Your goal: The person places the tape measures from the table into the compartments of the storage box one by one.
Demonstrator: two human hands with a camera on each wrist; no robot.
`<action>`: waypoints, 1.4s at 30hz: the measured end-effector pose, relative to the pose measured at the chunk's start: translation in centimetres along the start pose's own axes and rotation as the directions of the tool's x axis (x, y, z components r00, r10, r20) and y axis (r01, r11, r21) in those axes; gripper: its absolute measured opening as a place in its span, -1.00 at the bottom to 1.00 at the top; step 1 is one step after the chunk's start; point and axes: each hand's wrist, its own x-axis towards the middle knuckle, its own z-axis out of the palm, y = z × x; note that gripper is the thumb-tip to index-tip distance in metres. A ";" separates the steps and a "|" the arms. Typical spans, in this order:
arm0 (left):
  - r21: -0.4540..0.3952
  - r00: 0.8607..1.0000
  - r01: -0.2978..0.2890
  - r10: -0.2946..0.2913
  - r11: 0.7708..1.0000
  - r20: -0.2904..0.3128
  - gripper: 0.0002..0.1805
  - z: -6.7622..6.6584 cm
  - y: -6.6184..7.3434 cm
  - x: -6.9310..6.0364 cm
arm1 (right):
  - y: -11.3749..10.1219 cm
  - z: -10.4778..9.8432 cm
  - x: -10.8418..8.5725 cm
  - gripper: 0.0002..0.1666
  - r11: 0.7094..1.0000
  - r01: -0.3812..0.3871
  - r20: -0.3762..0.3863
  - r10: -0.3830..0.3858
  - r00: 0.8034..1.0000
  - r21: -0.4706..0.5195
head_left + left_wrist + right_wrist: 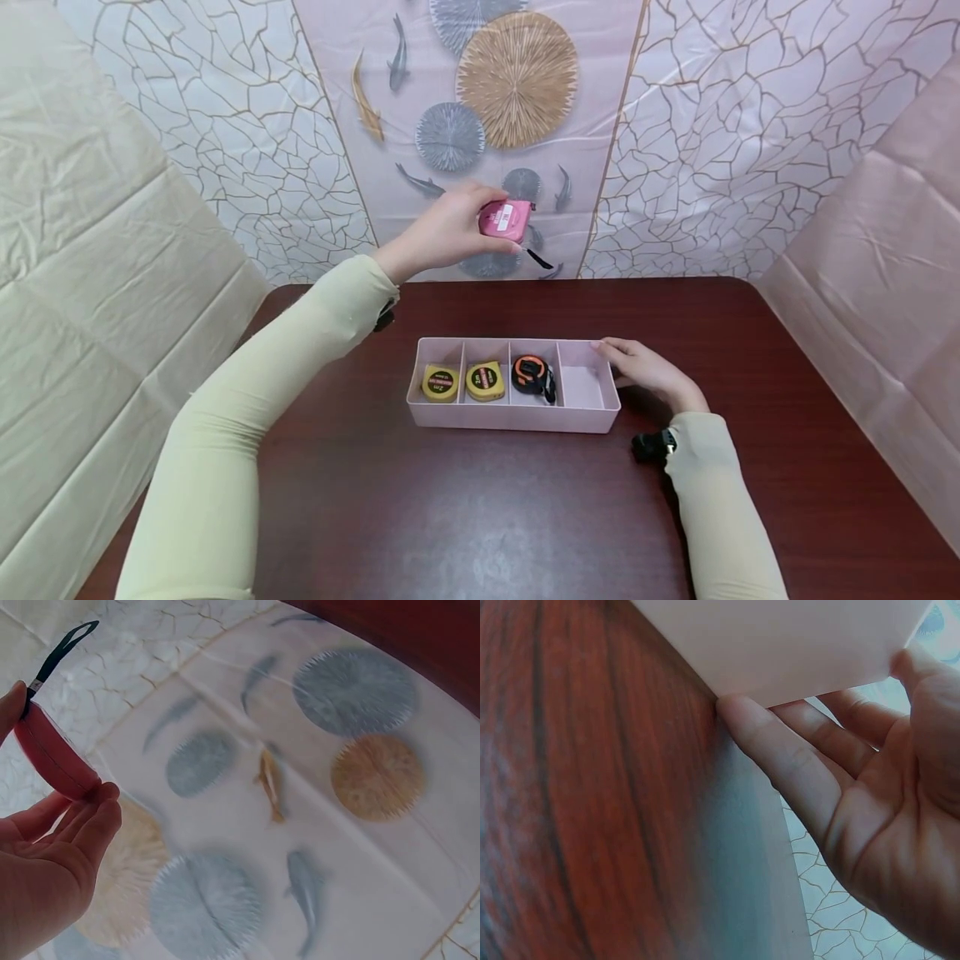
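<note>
My left hand [450,225] is raised above the far side of the table and grips a pink tape measure [512,218] with a white label. A black wrist strap [56,656] hangs off the tape measure; the left wrist view shows it edge-on between thumb and fingers. Below sits a pale pink divided box [517,419]. Its left compartments hold two yellow tape measures [439,384], one in each, and the third holds a black and orange tape measure [529,374]. The rightmost compartment [582,387] has nothing in it. My right hand [648,371] holds the box's right end, thumb at the rim.
The box stands on a dark red-brown table [360,500]. Behind the table hangs a patterned cloth [675,150] with fish and round motifs. Plain cream cloth [97,250] covers the left side, with similar cloth on the right.
</note>
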 end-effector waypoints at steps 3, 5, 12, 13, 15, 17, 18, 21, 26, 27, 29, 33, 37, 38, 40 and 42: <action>0.011 1.000 -0.028 0.028 1.000 0.009 -0.10 0.4 0.9 -0.2 | -0.1 0.0 -0.1 -0.28 1.000 0.012 0.006 -0.012 1.000 0.010; 0.005 0.999 -0.051 0.051 0.999 0.018 -0.11 0.6 1.5 -0.4 | -0.2 0.0 -0.2 -0.26 1.000 0.008 0.005 -0.008 1.000 0.010; -0.005 0.995 -0.082 0.082 0.997 0.052 -0.12 1.4 3.7 -1.0 | -0.3 0.0 -0.4 -0.20 1.000 -0.014 0.005 0.014 1.000 0.006; -0.002 0.995 -0.082 0.082 0.997 0.057 -0.12 1.5 3.9 -1.1 | -0.3 0.0 -0.4 -0.20 1.000 -0.015 0.003 0.015 1.000 0.002; 0.005 0.994 -0.089 0.088 0.996 0.063 -0.12 1.7 4.3 -1.3 | -0.2 0.0 -0.4 -0.20 1.000 -0.017 -0.001 0.017 1.000 -0.004; 0.012 0.993 -0.103 0.102 0.995 0.066 -0.13 2.0 4.7 -1.4 | 0.0 0.0 -0.3 -0.20 1.000 -0.014 -0.003 0.014 1.000 -0.014; 0.012 0.992 -0.112 0.111 0.994 0.066 -0.13 2.1 4.8 -1.4 | 0.1 0.0 -0.3 -0.20 1.000 -0.016 -0.005 0.016 1.000 -0.015; 0.012 0.989 -0.132 0.131 0.991 0.069 -0.13 2.7 5.0 -1.5 | 0.1 0.0 -0.2 -0.20 1.000 -0.021 -0.010 0.021 1.000 -0.018; 0.012 0.987 -0.125 0.123 0.992 0.105 -0.12 4.0 4.8 -1.8 | 0.1 0.0 -0.1 -0.21 0.999 -0.025 -0.013 0.025 1.000 -0.021; 0.014 0.986 -0.123 0.121 0.992 0.113 -0.12 4.2 4.7 -1.9 | 0.1 0.0 -0.1 -0.22 1.000 -0.023 -0.010 0.022 1.000 -0.019; 0.019 0.984 -0.117 0.114 0.993 0.134 -0.11 4.7 4.7 -2.1 | 0.0 0.0 -0.1 -0.23 1.000 -0.014 -0.003 0.014 1.000 -0.019; 0.021 0.980 -0.118 0.113 0.993 0.166 -0.11 5.7 4.6 -2.4 | 0.1 0.0 0.0 -0.27 1.000 -0.001 0.010 0.001 1.000 -0.013; 0.016 0.974 -0.129 0.124 0.991 0.188 -0.12 6.5 4.6 -2.6 | 0.0 0.0 -0.1 -0.29 1.000 0.004 0.013 -0.004 1.000 -0.007; 0.017 0.973 -0.130 0.124 0.991 0.195 -0.12 6.6 4.6 -2.7 | -0.1 0.0 -0.1 -0.29 1.000 0.001 0.012 -0.001 1.000 -0.004; 0.020 0.971 -0.126 0.119 0.992 0.209 -0.12 7.0 4.6 -2.8 | -0.1 0.0 -0.1 -0.29 1.000 -0.002 0.010 0.002 1.000 -0.010; 0.022 0.968 -0.118 0.110 0.993 0.224 -0.11 7.3 4.7 -2.8 | -0.1 0.1 -0.1 -0.28 1.000 -0.006 0.008 0.006 1.000 -0.013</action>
